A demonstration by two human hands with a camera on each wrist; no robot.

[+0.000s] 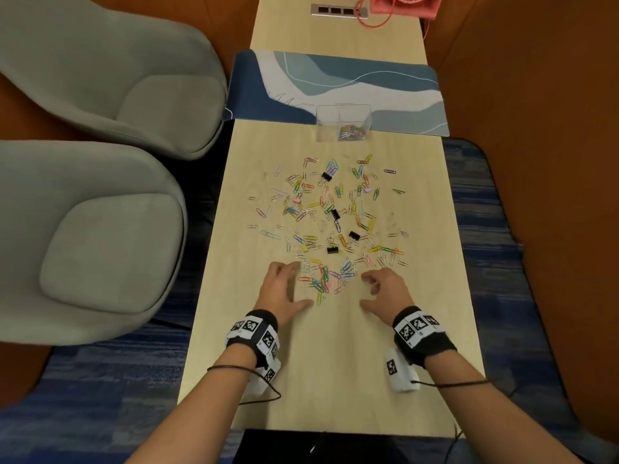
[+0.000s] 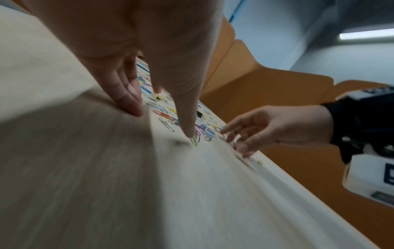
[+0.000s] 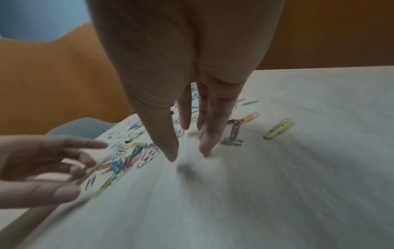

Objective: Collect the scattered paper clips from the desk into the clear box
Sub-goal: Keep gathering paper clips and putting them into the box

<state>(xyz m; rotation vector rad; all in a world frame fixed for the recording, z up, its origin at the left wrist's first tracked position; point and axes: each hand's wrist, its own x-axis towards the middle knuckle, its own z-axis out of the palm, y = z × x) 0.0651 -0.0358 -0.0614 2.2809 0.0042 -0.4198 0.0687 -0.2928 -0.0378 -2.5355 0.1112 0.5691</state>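
A: Both hands are down on the desk (image 1: 418, 313) at six o'clock of the spill. The left hand (image 1: 284, 289) lies palm down, fingers spread loosely, thumb stuck out toward the centre, its tip beside a yellow-green clip (image 2: 194, 142).

B: And nothing pinched there. From the left wrist camera the fingertips (image 2: 136, 110) touch bare wood, straight and relaxed.

A: The right hand (image 1: 385, 289) sits at the pile's five o'clock, fingers bent down a little, thumb pointing inward. Its own wrist view shows the fingers (image 3: 210, 134) close together, tips on the desk, holding nothing.

B: Between the two hands lies a dense bunch of paper clips (image 1: 326, 279), blue, pink, orange, green, silver. The rest fan out toward twelve o'clock across the middle of the desk.

A: Mixed in, four black binder clips (image 1: 354, 235), one near the top of the spread, three lower down.

B: The clear box (image 1: 343, 123) stands upright at twelve o'clock, well apart from the hands, straddling the near edge of the blue desk mat (image 1: 408, 95). A small heap of coloured clips lies in its right corner.

A: Off at nine o'clock, two grey armchairs (image 1: 100, 229); at one o'clock, far end, a pink fan (image 1: 405, 5) beside a power strip (image 1: 338, 10).
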